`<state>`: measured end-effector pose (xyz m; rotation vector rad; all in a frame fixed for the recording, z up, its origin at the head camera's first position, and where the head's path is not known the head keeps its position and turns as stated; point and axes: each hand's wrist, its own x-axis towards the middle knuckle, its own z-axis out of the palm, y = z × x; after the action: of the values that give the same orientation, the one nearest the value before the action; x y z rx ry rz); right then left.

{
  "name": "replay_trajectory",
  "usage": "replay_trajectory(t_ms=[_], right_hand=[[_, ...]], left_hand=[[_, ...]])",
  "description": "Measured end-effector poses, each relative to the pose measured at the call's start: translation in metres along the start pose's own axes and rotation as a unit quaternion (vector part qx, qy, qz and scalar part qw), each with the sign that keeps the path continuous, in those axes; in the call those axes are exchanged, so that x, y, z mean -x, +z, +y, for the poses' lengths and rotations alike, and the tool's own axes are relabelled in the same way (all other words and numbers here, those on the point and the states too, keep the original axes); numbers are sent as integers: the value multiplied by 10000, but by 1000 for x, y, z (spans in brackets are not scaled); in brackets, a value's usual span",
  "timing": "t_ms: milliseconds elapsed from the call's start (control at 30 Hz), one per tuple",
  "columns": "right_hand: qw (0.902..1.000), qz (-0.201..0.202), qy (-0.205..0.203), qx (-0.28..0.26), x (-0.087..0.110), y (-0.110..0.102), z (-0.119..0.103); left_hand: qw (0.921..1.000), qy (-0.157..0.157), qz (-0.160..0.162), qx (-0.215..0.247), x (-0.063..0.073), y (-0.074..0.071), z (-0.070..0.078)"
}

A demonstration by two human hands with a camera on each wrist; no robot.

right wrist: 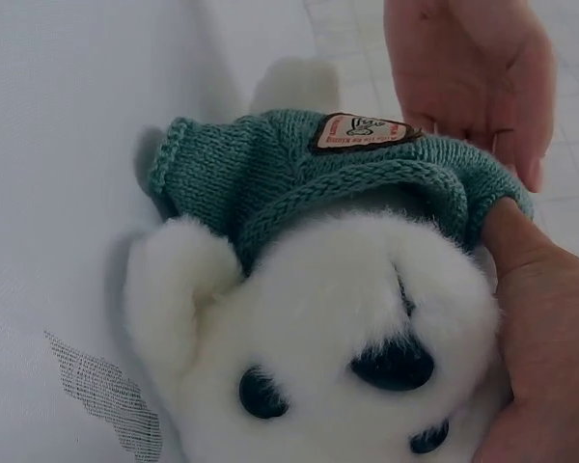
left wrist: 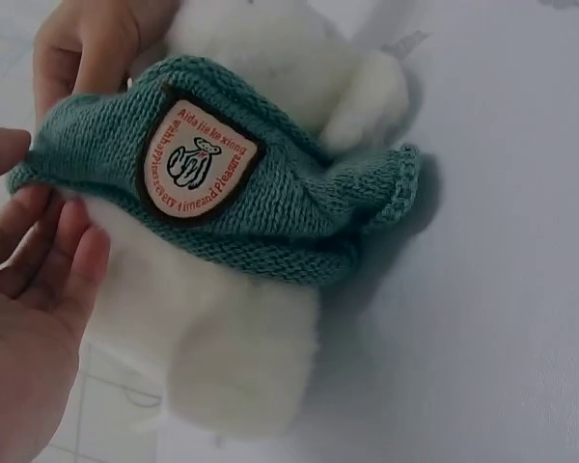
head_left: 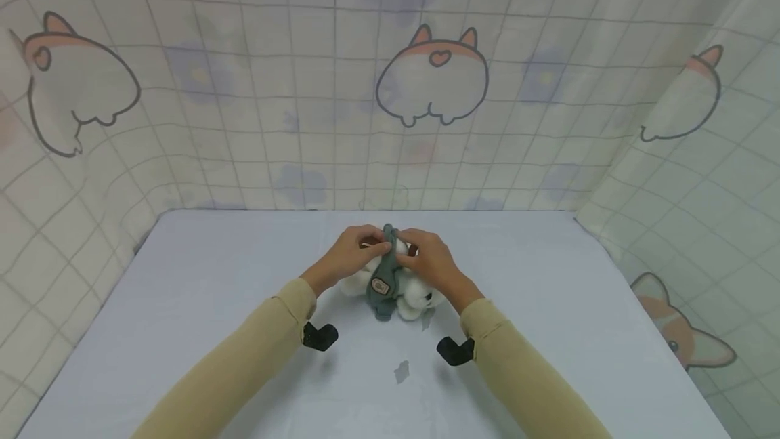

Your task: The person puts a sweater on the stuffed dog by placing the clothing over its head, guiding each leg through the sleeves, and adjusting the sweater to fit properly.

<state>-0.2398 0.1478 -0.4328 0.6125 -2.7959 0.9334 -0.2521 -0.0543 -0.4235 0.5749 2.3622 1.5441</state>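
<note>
A white plush bear (head_left: 420,293) lies on the table with its head toward the right; its dark eyes and nose (right wrist: 394,365) show in the right wrist view. A green knitted sweater (head_left: 385,269) with a shield-shaped patch (left wrist: 201,159) lies across the bear's body. My left hand (head_left: 353,253) pinches the sweater's far end between thumb and fingers. My right hand (head_left: 429,259) grips the same end from the other side, its thumb (right wrist: 511,236) at the sleeve close to the bear's head. The near sleeve (left wrist: 391,188) hangs loose toward the tabletop.
The white table (head_left: 231,256) carries small grey patches (head_left: 402,371) in front of the bear. A checked curtain (head_left: 292,154) with corgi drawings stands behind and at both sides. Black wrist mounts (head_left: 319,336) stick out below the sleeves.
</note>
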Motion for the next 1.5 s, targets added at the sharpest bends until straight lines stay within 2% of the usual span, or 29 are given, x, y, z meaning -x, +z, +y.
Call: replay_trajectory(t_ms=[167, 267, 367, 500, 600, 733, 800, 867, 967, 1067, 1133, 1200, 1300, 1400, 1500], right_hand=[[9991, -137, 394, -109, 0, 0, -2], [9991, -45, 399, -155, 1, 0, -2], [9989, 147, 293, -339, 2, -1, 0], [9972, 338, 183, -649, 3, -3, 3], [9960, 383, 162, -791, 2, -4, 4], [9950, 408, 191, -888, 1, -4, 4], [9951, 373, 154, -902, 1, -5, 3], [9949, 278, 37, -967, 1, -7, 1], [9940, 117, -179, -1068, 1, -11, -4], [9948, 44, -257, -986, 3, -14, -5], [9963, 47, -209, -831, 4, -15, -5], [9978, 35, -92, -654, 5, -16, -4], [9989, -52, 94, -453, 6, -16, -3], [9992, -176, 259, -256, 5, -15, -3], [9995, -195, 258, 26, 6, -14, -3]], left_hand=[[9977, -271, 107, 619, -1, 3, -1], [9969, -271, 295, 683, -1, 2, -5], [9970, -360, 572, 380, 2, -1, -11], [9940, -576, 889, -261, 7, -7, -22], [9901, -721, 978, -707, 9, -10, -31], [9864, -821, 904, -1099, 10, -11, -40], [9853, -740, 902, -1248, 10, -10, -41], [9846, -478, 980, -1369, 11, -10, -41], [9788, 219, 1248, -1609, 12, -9, -38], [9682, 1068, 1413, -1768, 13, -9, -30], [9630, 1504, 1311, -1813, 12, -9, -22], [9601, 1770, 1119, -1853, 10, -8, -16], [9617, 1737, 845, -1943, 8, -6, -10], [9682, 1343, 511, -2048, 5, -3, -7], [9677, 931, 220, -2332, 0, 0, -5]])
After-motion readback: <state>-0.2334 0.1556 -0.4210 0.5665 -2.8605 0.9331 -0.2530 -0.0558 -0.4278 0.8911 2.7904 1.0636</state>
